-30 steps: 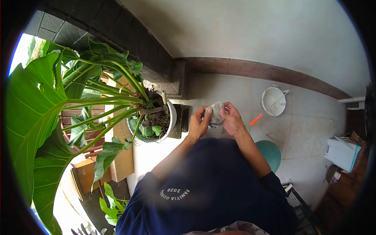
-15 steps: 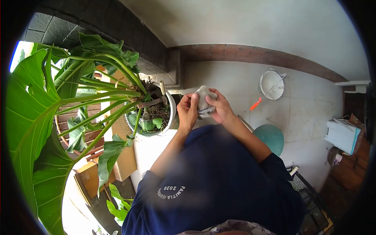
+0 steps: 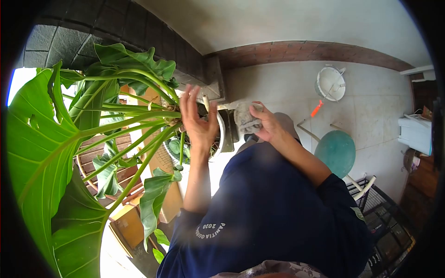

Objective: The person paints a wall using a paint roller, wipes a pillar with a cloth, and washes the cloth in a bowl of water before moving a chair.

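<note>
Cloth [image 3: 244,116], grey and wadded, is clamped in the right hand [image 3: 267,126]; left of that grip, the left hand [image 3: 199,127] has its fingers and thumb apart, near plant stems [image 3: 150,115]. An even, gentle pinch should keep the folds together.

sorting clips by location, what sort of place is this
Probably a house porch or patio: a large-leaved potted plant stands by a dark brick-patterned wall, a green-topped stool stands on pale floor tiles, and bright daylight shows at left.
</note>
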The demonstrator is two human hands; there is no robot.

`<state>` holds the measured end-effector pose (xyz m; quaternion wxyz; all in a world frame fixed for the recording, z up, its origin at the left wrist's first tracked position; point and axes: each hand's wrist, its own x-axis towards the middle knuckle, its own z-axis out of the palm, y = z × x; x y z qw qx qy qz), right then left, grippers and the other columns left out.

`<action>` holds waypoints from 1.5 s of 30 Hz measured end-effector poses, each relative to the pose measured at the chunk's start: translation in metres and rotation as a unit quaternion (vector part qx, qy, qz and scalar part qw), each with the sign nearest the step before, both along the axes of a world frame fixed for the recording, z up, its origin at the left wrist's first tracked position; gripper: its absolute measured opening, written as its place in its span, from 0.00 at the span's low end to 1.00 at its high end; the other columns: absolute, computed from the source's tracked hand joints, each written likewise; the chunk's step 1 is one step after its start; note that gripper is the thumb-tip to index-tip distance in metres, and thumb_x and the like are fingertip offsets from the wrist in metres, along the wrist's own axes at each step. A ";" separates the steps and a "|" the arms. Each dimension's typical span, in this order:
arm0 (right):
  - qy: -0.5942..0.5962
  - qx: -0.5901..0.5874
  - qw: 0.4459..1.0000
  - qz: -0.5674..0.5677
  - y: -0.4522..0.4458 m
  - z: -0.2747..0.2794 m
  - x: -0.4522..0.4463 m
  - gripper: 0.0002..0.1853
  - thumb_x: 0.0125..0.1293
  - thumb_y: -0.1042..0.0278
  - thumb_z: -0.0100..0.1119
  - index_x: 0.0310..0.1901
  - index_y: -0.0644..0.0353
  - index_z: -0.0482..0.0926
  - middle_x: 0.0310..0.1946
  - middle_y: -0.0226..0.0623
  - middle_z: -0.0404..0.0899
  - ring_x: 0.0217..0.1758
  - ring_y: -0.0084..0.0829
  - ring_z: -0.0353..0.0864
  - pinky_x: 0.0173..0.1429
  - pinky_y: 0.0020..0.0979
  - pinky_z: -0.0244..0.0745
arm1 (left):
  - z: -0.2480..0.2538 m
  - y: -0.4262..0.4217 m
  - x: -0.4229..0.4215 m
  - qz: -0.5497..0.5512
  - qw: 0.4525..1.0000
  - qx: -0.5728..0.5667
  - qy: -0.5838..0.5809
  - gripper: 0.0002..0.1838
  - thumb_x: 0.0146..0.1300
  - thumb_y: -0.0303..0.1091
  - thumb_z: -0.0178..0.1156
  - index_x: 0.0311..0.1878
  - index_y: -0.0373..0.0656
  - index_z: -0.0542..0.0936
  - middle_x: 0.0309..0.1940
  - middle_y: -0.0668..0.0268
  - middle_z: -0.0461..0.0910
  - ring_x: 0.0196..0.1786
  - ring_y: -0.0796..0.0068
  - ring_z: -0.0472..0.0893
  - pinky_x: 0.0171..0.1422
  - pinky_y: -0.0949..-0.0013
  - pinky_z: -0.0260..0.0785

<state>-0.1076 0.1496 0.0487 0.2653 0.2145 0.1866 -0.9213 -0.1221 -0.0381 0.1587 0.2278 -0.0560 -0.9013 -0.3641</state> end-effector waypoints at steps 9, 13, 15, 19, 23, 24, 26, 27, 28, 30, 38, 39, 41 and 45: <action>-0.036 -0.053 0.997 0.038 -0.021 -0.049 -0.077 0.17 0.64 0.69 0.65 0.53 0.59 0.75 0.44 0.36 0.81 0.47 0.35 0.83 0.51 0.46 0.80 | 0.113 -0.079 -0.107 0.075 0.909 -0.374 0.170 0.19 0.62 0.51 0.64 0.54 0.59 0.83 0.72 0.60 0.63 0.77 0.48 0.51 0.76 0.39 0.40; -0.022 0.071 0.997 0.029 -0.063 -0.060 -0.140 0.19 0.63 0.72 0.66 0.53 0.57 0.71 0.46 0.36 0.79 0.45 0.34 0.81 0.49 0.39 0.79 | 0.121 -0.095 -0.156 0.210 0.871 -0.404 0.187 0.48 0.49 0.63 0.71 0.71 0.54 0.67 0.74 0.40 0.43 0.75 0.34 0.48 0.70 0.27 0.48; 0.018 0.192 0.981 0.018 -0.094 -0.088 -0.175 0.19 0.62 0.73 0.66 0.52 0.57 0.71 0.46 0.35 0.79 0.44 0.34 0.81 0.47 0.36 0.78 | 0.112 -0.112 -0.178 0.266 0.837 -0.433 0.202 0.61 0.45 0.69 0.70 0.78 0.54 0.51 0.75 0.38 0.37 0.76 0.31 0.41 0.68 0.22 0.43; 0.175 0.443 0.879 -0.031 -0.148 -0.114 -0.255 0.17 0.59 0.77 0.65 0.51 0.57 0.76 0.42 0.36 0.80 0.46 0.30 0.79 0.50 0.31 0.74 | 0.093 -0.146 -0.199 0.291 0.838 -0.434 0.159 0.71 0.47 0.67 0.70 0.76 0.35 0.35 0.76 0.37 0.28 0.78 0.36 0.34 0.75 0.31 0.35; 0.202 0.505 0.829 -0.133 -0.187 -0.091 -0.325 0.16 0.56 0.78 0.63 0.48 0.58 0.80 0.41 0.44 0.82 0.46 0.38 0.82 0.51 0.34 0.76 | 0.081 -0.174 -0.200 0.282 0.875 -0.365 0.150 0.68 0.53 0.61 0.69 0.75 0.29 0.32 0.75 0.36 0.31 0.78 0.40 0.39 0.79 0.43 0.37; 0.239 0.532 0.789 -0.194 -0.203 -0.096 -0.342 0.16 0.55 0.78 0.61 0.47 0.58 0.81 0.41 0.47 0.82 0.46 0.42 0.83 0.50 0.36 0.76 | 0.080 -0.176 -0.201 0.278 0.879 -0.362 0.138 0.67 0.55 0.60 0.68 0.74 0.28 0.32 0.75 0.36 0.32 0.78 0.41 0.40 0.79 0.44 0.38; 0.295 0.540 0.751 -0.240 -0.237 -0.096 -0.359 0.16 0.54 0.78 0.60 0.46 0.59 0.82 0.43 0.50 0.82 0.47 0.48 0.83 0.50 0.38 0.77 | 0.076 -0.191 -0.199 0.257 0.888 -0.363 0.116 0.63 0.58 0.57 0.67 0.75 0.28 0.33 0.75 0.37 0.35 0.77 0.42 0.45 0.78 0.44 0.41; 0.315 0.524 0.758 -0.227 -0.255 -0.093 -0.360 0.16 0.54 0.77 0.60 0.46 0.59 0.82 0.44 0.51 0.82 0.47 0.49 0.83 0.51 0.38 0.77 | 0.076 -0.191 -0.200 0.252 0.895 -0.349 0.119 0.63 0.59 0.58 0.66 0.75 0.29 0.34 0.75 0.37 0.36 0.77 0.42 0.46 0.78 0.45 0.42; 0.336 0.509 0.763 -0.213 -0.265 -0.089 -0.361 0.15 0.55 0.77 0.60 0.46 0.59 0.82 0.45 0.51 0.82 0.48 0.51 0.82 0.52 0.39 0.77 | 0.075 -0.185 -0.201 0.249 0.901 -0.333 0.123 0.62 0.59 0.58 0.65 0.75 0.29 0.34 0.75 0.37 0.36 0.77 0.42 0.46 0.78 0.45 0.42; 0.292 0.519 0.780 -0.192 -0.273 -0.084 -0.360 0.16 0.56 0.73 0.64 0.48 0.58 0.82 0.46 0.51 0.82 0.49 0.47 0.83 0.52 0.36 0.77 | 0.074 -0.177 -0.202 0.236 0.924 -0.277 0.119 0.60 0.61 0.59 0.63 0.76 0.31 0.35 0.75 0.38 0.36 0.77 0.43 0.47 0.78 0.47 0.42; 0.282 0.531 0.781 -0.170 -0.271 -0.056 -0.382 0.16 0.57 0.71 0.64 0.49 0.60 0.83 0.44 0.50 0.82 0.49 0.49 0.82 0.55 0.38 0.75 | 0.069 -0.170 -0.205 0.211 0.953 -0.183 0.112 0.59 0.63 0.58 0.62 0.76 0.31 0.34 0.75 0.38 0.36 0.76 0.44 0.49 0.78 0.49 0.45; 0.307 0.523 0.776 -0.176 -0.270 -0.052 -0.381 0.16 0.56 0.73 0.63 0.49 0.60 0.83 0.44 0.50 0.82 0.49 0.49 0.82 0.55 0.39 0.75 | 0.070 -0.170 -0.205 0.207 0.956 -0.175 0.112 0.59 0.63 0.57 0.62 0.76 0.30 0.33 0.75 0.38 0.36 0.76 0.44 0.50 0.78 0.49 0.46; 0.334 0.526 0.762 -0.174 -0.263 -0.051 -0.383 0.18 0.54 0.76 0.61 0.49 0.60 0.83 0.45 0.50 0.81 0.50 0.48 0.82 0.54 0.39 0.75 | 0.066 -0.173 -0.206 0.207 0.952 -0.186 0.124 0.59 0.63 0.56 0.62 0.76 0.31 0.33 0.75 0.38 0.37 0.76 0.44 0.50 0.78 0.49 0.45; 0.311 0.548 0.760 -0.159 -0.265 -0.063 -0.385 0.23 0.48 0.82 0.58 0.49 0.60 0.83 0.45 0.49 0.80 0.49 0.49 0.81 0.54 0.40 0.75 | 0.070 -0.177 -0.203 0.187 0.953 -0.211 0.110 0.56 0.65 0.48 0.63 0.76 0.38 0.30 0.74 0.38 0.46 0.72 0.45 0.60 0.73 0.50 0.57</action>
